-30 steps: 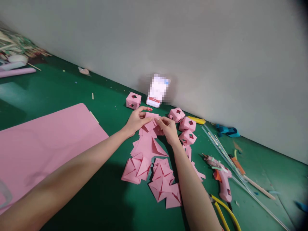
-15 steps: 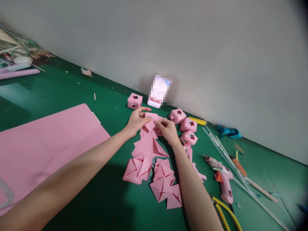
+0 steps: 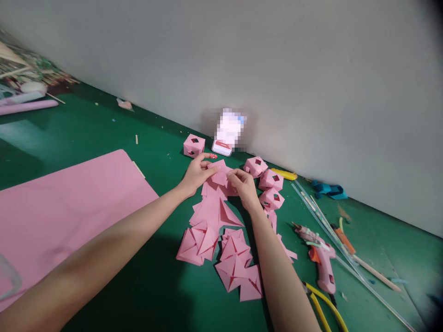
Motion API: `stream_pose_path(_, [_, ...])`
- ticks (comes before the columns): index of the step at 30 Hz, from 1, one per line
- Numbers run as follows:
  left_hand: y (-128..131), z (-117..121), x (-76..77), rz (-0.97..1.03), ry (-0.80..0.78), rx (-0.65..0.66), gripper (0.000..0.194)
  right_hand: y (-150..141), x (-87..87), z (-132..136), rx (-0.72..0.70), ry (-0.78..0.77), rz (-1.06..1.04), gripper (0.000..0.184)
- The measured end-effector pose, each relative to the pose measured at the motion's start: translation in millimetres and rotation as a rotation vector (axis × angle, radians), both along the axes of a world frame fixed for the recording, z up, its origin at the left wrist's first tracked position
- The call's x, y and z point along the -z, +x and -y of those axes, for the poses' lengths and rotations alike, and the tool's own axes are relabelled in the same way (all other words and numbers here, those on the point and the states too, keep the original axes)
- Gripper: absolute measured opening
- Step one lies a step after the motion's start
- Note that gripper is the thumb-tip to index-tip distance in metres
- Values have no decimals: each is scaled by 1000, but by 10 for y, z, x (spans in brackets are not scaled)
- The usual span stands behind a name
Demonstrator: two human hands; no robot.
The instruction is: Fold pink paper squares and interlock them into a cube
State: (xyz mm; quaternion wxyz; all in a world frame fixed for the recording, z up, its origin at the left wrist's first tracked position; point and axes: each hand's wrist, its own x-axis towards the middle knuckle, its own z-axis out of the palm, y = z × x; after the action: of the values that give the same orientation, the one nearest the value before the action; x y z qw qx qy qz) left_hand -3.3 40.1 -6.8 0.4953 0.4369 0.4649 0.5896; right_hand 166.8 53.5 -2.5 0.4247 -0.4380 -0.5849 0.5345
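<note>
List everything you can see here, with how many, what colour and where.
Paper piece: one, pink, between the hands
Folded papers: several, pink, centre
Paper boxes: four, pink, beside the phone
Phone: one, lit, against the wall
Sheet: one, pink, left
Glue gun: one, pink, right
Pliers: one, yellow-handled, bottom right
Clear rods: several, right
Thin sticks: many, mixed colours, far left
Table: one, green, beneath
Left hand, right hand: one each, centre

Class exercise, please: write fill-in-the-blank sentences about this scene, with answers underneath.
The left hand and right hand hold a small pink piece made of ____.
The bright rectangular phone leans against the grey ____.
The pink plastic glue gun has a trigger coloured ____.
Below it, the curved tool handles are ____.

paper; wall; orange; yellow
</note>
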Motion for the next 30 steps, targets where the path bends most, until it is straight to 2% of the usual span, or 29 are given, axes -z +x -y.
stream_pose_path(3, [-8, 4, -8, -9, -7, 18, 42, 7, 19, -9, 1, 0, -56, 20])
stream_pose_path(6, [-11, 15, -8, -72, 6, 73, 42, 13, 43, -21, 67, 3, -67, 18])
stream_pose_path(10, [-1, 25, 7, -197, 51, 139, 43, 18, 38, -42, 154, -85, -91, 26])
stream_pose_path(12, [2, 19, 16, -167, 44, 117, 43, 27, 19, -50, 145, -156, -140, 33])
stream_pose_path(15, [-2, -3, 33, -21, 12, 37, 45, 51, -4, -53, 89, -224, -217, 38])
stream_pose_path(19, [-8, -23, 52, 50, 2, 5, 46, 77, 5, -50, -4, -191, -260, 37])
stream_pose_path(22, [-1, -18, 48, 47, 5, 3, 45, 81, 20, -50, -19, -176, -264, 35])
stream_pose_path(30, [2, 12, 19, -55, 42, 43, 42, 54, 25, -37, -27, -88, -67, 36])
